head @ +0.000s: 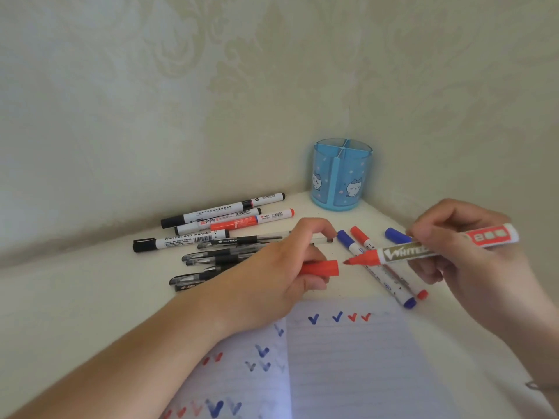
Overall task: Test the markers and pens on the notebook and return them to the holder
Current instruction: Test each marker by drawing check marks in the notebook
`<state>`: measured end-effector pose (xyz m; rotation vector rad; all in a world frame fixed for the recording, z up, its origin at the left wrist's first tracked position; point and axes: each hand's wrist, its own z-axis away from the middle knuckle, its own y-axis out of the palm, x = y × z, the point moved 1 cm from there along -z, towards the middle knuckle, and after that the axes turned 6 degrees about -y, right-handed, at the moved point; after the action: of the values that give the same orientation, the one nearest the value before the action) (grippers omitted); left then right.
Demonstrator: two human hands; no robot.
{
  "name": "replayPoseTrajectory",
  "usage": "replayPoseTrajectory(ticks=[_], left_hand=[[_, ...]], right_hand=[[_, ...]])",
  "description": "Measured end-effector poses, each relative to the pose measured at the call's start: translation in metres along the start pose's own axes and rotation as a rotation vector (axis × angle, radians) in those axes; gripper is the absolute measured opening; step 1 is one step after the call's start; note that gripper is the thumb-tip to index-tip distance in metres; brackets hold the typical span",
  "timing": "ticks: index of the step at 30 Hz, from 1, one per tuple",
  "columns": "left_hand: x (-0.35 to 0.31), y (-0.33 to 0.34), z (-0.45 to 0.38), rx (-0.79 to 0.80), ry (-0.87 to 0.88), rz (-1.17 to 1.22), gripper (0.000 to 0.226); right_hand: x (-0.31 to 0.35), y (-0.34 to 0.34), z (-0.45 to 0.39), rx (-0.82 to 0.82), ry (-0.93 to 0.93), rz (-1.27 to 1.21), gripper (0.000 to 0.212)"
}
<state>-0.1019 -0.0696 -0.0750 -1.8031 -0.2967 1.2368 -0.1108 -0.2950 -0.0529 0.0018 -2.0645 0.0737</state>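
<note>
**Item in hand: red whiteboard marker, uncapped, above the desk corner**

Red whiteboard marker (pixel 429 247): white barrel, red nib section, red end band with three pale squares. Pinched mid-barrel by the curled fingers and thumb of the right hand (pixel 462 252), held nearly level above the table (pixel 75 300), nib pointing left.

Red cap (pixel 320 268): off the marker, gripped in the curled fingers of the left hand (pixel 290 264), open end facing the nib, a small gap between them.

Notebook (pixel 348 358): open, lined, lying at the near edge below both hands. Right page bears two blue and two red ticks along its top; left page bears scattered blue, red and greyish ticks.

Holder (pixel 341 173): blue translucent cylinder divided into compartments, printed with cartoon cat faces, standing in the far corner against the wall.

Blue marker (pixel 351 243) and second red marker (pixel 363 237): capped, lying side by side under the held marker. A further blue cap end (pixel 396 234) shows beside the right hand.

Black-capped markers (pixel 211 213) and red-labelled marker (pixel 251 220): grouped at the wall, left of the holder.

Black gel pens (pixel 208 258): a loose pile, partly hidden by the left wrist.

Legible text: "WHITE…" on the held barrel, remainder covered by fingers; "WHITEBOARD MARKER" on one black-capped marker (pixel 181 240). Other labels too small to read.
</note>
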Motion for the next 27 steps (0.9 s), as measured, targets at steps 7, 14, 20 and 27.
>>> replayPoseTrajectory(ticks=[7,14,20,27], left_hand=[[0.002,-0.001,-0.002,-0.083,-0.026,0.169,0.024],[0.000,-0.003,0.000,-0.217,0.085,0.180,0.010],[-0.002,0.002,0.001,-0.229,0.161,0.082,0.011],[-0.006,-0.001,0.003,-0.312,0.243,0.100,0.016]], right_hand=[[0.000,0.002,0.001,0.028,-0.029,0.020,0.055],[0.003,0.005,0.005,0.034,-0.062,0.086,0.047],[0.000,0.020,0.012,0.116,-0.120,0.061,0.014],[-0.004,0.027,0.017,0.055,-0.188,-0.063,0.028]])
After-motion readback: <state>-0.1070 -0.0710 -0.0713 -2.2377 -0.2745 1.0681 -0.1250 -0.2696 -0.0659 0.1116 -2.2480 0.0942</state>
